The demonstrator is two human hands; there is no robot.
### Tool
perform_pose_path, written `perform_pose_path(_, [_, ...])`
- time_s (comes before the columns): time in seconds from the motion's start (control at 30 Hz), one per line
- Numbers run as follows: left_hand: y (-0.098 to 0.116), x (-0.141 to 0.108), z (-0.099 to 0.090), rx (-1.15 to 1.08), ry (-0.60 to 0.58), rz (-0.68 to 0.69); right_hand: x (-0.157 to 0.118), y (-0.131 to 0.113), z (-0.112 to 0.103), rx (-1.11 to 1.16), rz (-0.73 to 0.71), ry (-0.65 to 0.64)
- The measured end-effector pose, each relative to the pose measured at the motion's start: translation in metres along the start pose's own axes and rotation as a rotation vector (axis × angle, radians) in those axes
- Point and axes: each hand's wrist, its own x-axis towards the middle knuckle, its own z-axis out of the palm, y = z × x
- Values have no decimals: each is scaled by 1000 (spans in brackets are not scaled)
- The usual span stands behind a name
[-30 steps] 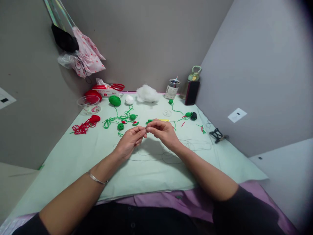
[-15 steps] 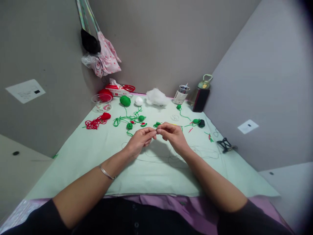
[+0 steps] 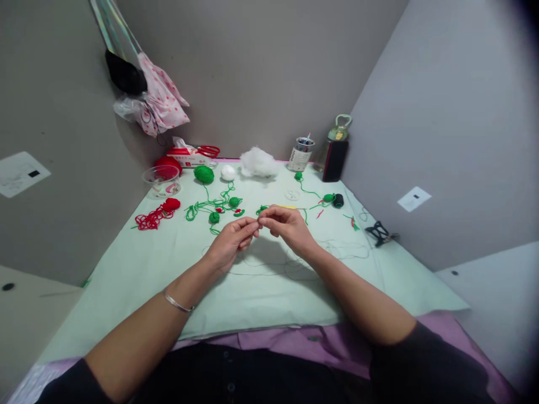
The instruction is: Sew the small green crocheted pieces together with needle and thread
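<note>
Over the middle of the table, my left hand (image 3: 233, 240) and my right hand (image 3: 290, 227) meet at the fingertips. Each has thumb and forefinger pinched together. Whatever is between them is too small to make out. Long loops of thin dark thread (image 3: 269, 274) lie on the pale green cloth (image 3: 160, 264) beneath and around both hands. Just beyond the fingers are a green crocheted piece (image 3: 261, 210), partly hidden, and a crochet hook with a yellow grip (image 3: 288, 207). Small red and green pieces (image 3: 239, 212) lie left of these.
Green yarn (image 3: 204, 174), red yarn (image 3: 154, 216), a white ball (image 3: 228, 173) and stuffing (image 3: 257, 163) spread across the back. Red-handled scissors (image 3: 208, 151) rest on a tissue box (image 3: 189, 157). Rightward stand a pen tin (image 3: 300, 155), a phone (image 3: 336, 161) and a black thread spool (image 3: 337, 201).
The view has turned slightly right, so everything sits further left in the picture. Both hands keep their pinch, fingertips together, with little other movement.
</note>
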Motion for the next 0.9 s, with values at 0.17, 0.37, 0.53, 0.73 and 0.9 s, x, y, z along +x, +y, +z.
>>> perform_pose_path(0.17, [2,2,-5,-78,20,8,8,5,-10,78,12,131])
perform_pose_path(0.37, [3,2,-5,-117,3,59,8,8,-8,20,15,77])
perform_pose_path(0.53, [1,2,-4,-71,15,91,1,3,4,-22,6,29])
perform_pose_path(0.73, [-3,4,-2,2,20,80,-1,4,6,-23,-30,36])
perform_pose_path(0.9, [8,2,-3,179,-74,92,4,-3,-5,47,-72,83])
